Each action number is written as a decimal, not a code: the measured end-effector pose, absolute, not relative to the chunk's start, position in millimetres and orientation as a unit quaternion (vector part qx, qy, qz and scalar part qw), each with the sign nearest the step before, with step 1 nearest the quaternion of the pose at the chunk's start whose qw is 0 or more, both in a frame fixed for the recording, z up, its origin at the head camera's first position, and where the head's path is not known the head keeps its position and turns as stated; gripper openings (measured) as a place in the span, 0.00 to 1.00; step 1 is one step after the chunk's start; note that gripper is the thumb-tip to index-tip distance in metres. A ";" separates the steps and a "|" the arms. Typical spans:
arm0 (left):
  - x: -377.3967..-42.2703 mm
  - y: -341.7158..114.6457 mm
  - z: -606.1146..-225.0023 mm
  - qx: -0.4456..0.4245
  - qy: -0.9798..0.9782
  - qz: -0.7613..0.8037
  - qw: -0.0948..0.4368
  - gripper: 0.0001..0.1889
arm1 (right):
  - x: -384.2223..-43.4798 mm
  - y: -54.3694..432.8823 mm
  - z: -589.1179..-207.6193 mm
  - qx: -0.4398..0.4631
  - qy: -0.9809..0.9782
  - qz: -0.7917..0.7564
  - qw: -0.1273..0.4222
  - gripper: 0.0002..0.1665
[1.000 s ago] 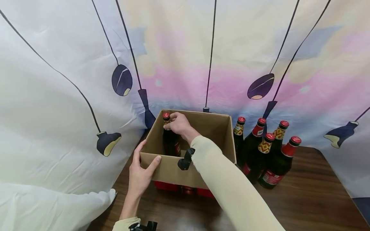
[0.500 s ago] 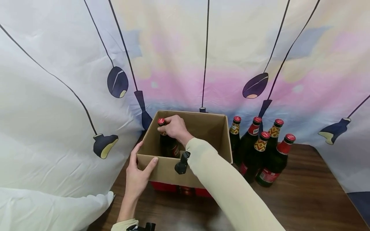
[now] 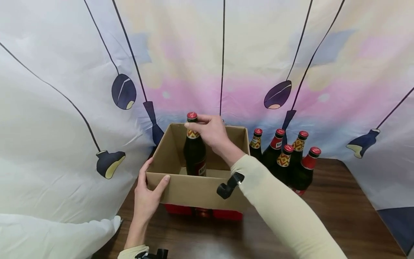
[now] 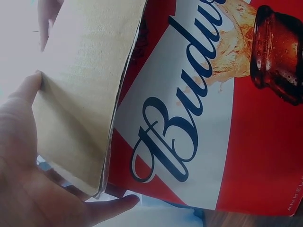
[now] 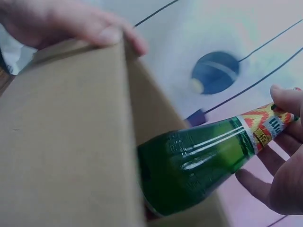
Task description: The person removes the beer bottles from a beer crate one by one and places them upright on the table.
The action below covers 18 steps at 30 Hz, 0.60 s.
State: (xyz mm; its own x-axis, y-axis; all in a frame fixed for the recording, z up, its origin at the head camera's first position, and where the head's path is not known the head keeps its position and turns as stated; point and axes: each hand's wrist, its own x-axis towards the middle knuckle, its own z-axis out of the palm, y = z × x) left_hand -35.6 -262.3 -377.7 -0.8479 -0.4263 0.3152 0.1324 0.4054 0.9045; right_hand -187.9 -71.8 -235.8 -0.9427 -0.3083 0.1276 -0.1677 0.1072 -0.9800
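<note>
My right hand (image 3: 211, 131) pinches the neck of a dark green beer bottle (image 3: 195, 153) with a red cap and patterned neck label. The bottle stands upright, its lower part inside an open cardboard box (image 3: 197, 192) and its neck above the back rim. In the right wrist view, thumb and fingers close round the bottle's neck label (image 5: 265, 124). My left hand (image 3: 145, 198) grips the box's front left corner, thumb on the front flap and fingers along the left side. The left wrist view shows the bent flap (image 4: 83, 94) beside the box's red and white printed front (image 4: 208, 118).
Several capped beer bottles (image 3: 284, 163) stand close together right of the box on the dark wooden table (image 3: 349, 212). A printed fabric backdrop (image 3: 194, 54) hangs close behind. White cloth (image 3: 58, 233) bulges at the lower left.
My right hand and the bottle dip slightly, then rise well up and shift right within the box. The left hand keeps its grip at the corner. The head view swings slightly right.
</note>
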 end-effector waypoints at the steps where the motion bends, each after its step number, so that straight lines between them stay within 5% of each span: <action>1: -35.8 -262.5 -377.6 0.094 -0.797 -0.537 0.260 0.42 | -186.7 -65.5 -230.5 -0.167 0.735 -0.655 0.052 0.24; 18: -32.9 -268.9 -378.8 0.106 -0.799 -0.525 0.274 0.42 | -173.7 27.2 -139.2 -0.189 0.651 -0.734 -0.040 0.21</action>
